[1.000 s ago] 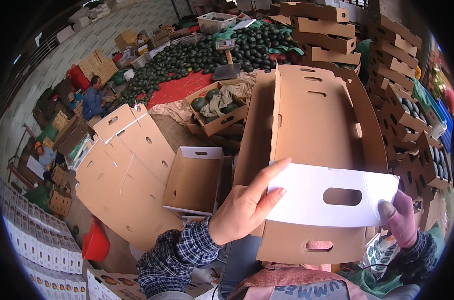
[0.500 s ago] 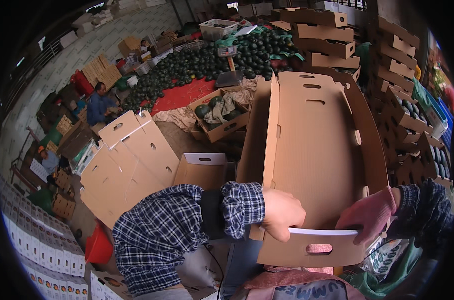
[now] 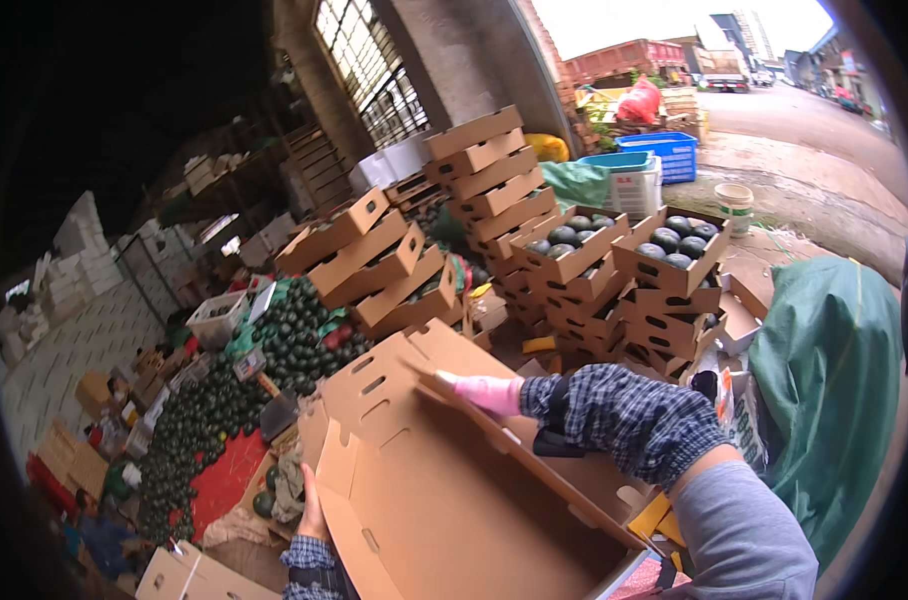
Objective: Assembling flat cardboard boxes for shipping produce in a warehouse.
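Observation:
A long, shallow cardboard box (image 3: 444, 490) lies tilted between my hands, its inside facing me and its far end standing up. My bare left hand (image 3: 314, 508) rests against the outside of its left wall, fingers straight and pointing up. At the far part of the right wall, my right hand (image 3: 484, 391) in a pink glove reaches from outside with its fingertips on the wall's edge. Its fingers look pressed together on the cardboard, the thumb hidden. Another brown cardboard piece (image 3: 584, 475) shows under my right forearm.
Stacked boxes of dark round melons (image 3: 679, 245) stand beyond my right hand. Empty boxes (image 3: 494, 165) are stacked behind. A melon heap (image 3: 204, 445) covers the floor at left, near a seated person (image 3: 104, 530). A green sheet (image 3: 824, 390) bulges at right.
The view has swung to the right, bringing in the doorway and street. My hands have left the box's near end flap; they are now at its left wall and far right wall.

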Motion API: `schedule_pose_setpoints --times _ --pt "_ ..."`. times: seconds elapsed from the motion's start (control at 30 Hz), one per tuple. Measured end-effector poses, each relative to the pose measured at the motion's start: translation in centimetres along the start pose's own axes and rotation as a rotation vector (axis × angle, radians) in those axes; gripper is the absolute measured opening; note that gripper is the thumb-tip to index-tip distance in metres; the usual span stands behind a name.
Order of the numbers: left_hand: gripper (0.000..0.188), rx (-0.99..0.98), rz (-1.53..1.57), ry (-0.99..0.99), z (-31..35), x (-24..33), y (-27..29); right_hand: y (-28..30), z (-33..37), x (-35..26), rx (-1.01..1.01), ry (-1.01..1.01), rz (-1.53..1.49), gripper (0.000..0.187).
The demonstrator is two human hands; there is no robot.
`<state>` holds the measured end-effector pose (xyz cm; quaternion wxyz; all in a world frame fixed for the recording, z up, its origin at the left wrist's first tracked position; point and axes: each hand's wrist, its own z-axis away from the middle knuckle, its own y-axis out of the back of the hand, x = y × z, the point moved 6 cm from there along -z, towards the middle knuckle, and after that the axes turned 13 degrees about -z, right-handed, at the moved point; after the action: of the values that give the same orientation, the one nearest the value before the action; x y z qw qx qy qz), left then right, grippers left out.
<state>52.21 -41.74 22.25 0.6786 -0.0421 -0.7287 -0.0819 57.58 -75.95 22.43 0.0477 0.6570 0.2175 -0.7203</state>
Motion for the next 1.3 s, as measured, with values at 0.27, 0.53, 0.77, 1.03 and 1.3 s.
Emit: schedule_pose_setpoints --times 0.27,0.53,0.77,1.03,1.3 --pt "0.05 0.454 -0.385 -0.291 1.5 6.2 0.1 1.0 -1.8 -0.7 0.026 0.496 0.762 0.046" --pt "0.056 -0.21 -0.365 -0.262 3.3 7.7 0.4 0.3 2.2 -3.7 -0.311 0.275 -0.258 0.049" --pt "0.046 -0.423 -1.062 -0.312 1.4 10.5 -6.6 -4.1 2.0 -5.9 -0.309 -0.027 1.326 0.089" --pt "0.031 -0.15 -1.613 -0.424 0.2 9.7 -5.8 -9.4 1.0 -7.1 -0.203 0.325 1.78 0.023" --pt "0.043 0.636 -0.824 0.33 22.5 11.4 20.0 2.7 11.7 -14.4 0.024 0.487 0.602 0.057"
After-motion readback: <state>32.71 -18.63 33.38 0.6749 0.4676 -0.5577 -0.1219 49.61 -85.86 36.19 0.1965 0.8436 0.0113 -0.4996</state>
